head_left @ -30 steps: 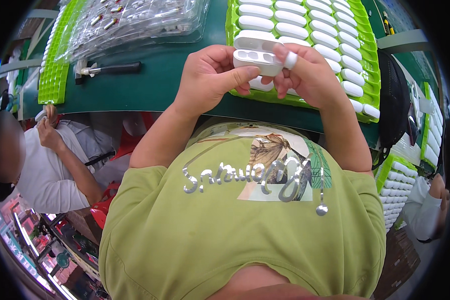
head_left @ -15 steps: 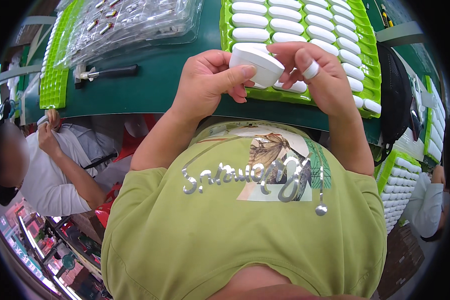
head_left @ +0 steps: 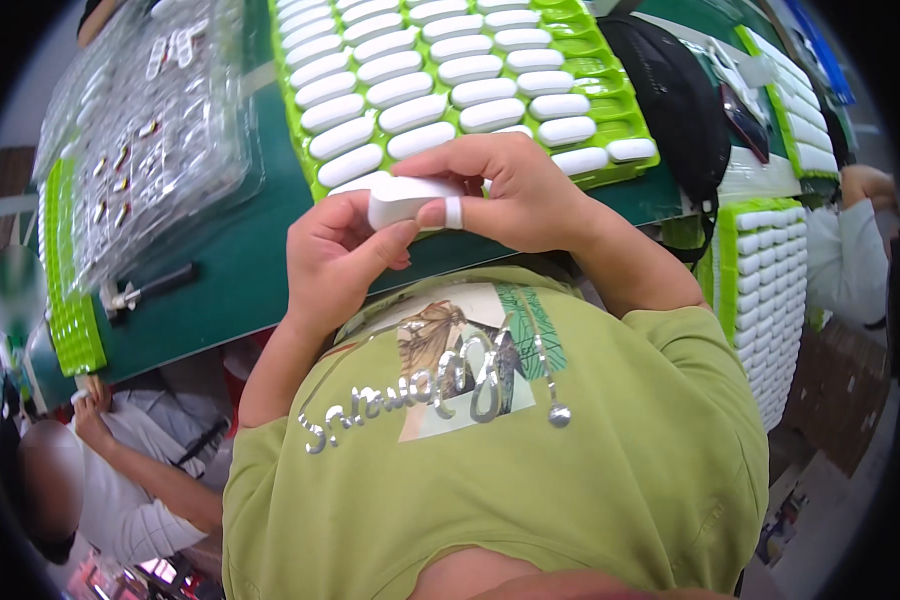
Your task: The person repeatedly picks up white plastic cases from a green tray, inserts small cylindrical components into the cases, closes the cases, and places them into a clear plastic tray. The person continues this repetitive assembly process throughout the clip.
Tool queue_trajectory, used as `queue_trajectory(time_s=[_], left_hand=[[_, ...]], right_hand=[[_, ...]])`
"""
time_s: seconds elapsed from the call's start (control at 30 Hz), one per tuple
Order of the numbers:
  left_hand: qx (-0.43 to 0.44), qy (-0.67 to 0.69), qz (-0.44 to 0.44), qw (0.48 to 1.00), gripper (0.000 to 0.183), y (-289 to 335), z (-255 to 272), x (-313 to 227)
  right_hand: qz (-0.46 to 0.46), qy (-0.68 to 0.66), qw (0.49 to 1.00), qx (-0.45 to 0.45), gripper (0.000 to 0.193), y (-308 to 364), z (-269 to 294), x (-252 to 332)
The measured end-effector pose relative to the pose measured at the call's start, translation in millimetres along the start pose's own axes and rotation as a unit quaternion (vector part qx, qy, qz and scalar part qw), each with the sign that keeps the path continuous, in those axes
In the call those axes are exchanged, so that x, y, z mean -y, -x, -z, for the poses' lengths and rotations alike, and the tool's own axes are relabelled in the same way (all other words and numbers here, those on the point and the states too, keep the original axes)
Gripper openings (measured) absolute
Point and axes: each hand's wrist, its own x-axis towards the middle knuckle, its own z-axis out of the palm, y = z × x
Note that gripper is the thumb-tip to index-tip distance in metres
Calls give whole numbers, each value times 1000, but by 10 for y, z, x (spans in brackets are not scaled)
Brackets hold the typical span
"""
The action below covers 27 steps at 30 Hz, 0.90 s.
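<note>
A smooth white oval casing point(head_left: 398, 203) is held between my two hands, just in front of the bright green tray point(head_left: 602, 75). My left hand point(head_left: 332, 245) grips its left end, thumb at the near side. Fingers of my right hand point(head_left: 515, 195) close over the right end, and a white band circles the right thumb. Part of the casing is hidden behind the fingers. Rows of similar white oval pieces point(head_left: 400, 70) lie in the tray's slots, several slots at its right side being bare.
Clear plastic trays point(head_left: 185, 130) with small metal parts sit at left, beyond a hammer point(head_left: 155, 285). A narrow green tray point(head_left: 75, 335) stands farther left. A black bag point(head_left: 670, 110) and a phone point(head_left: 745, 125) lie at right. Co-workers sit left point(head_left: 140, 480) and right point(head_left: 850, 255).
The view has swung, so the table now appears tilted and shifted left. My right fingers, apart from the casing's right end before, now grip it, and the casing has turned.
</note>
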Motion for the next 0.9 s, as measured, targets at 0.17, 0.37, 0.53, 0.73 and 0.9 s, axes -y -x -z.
queue_trajectory(time_s=[0.17,0.37,0.53,0.73,0.9], left_hand=[[54,4,-43,998,34,-27,-64,49],[33,-18,4,999,25,-18,-25,116],[69,-19,-7,997,24,-106,-11,59],[16,-8,-9,1000,24,-66,138,63],[-21,-8,-1,1000,23,-110,196,61]], right_hand=[[4,183,969,-167,30,366,754,-155],[-39,456,881,-121,27,729,1535,-294],[-14,482,869,-113,26,780,1515,-302],[-5,563,820,-99,19,670,1458,-171],[-45,557,828,-46,25,676,1482,-223]])
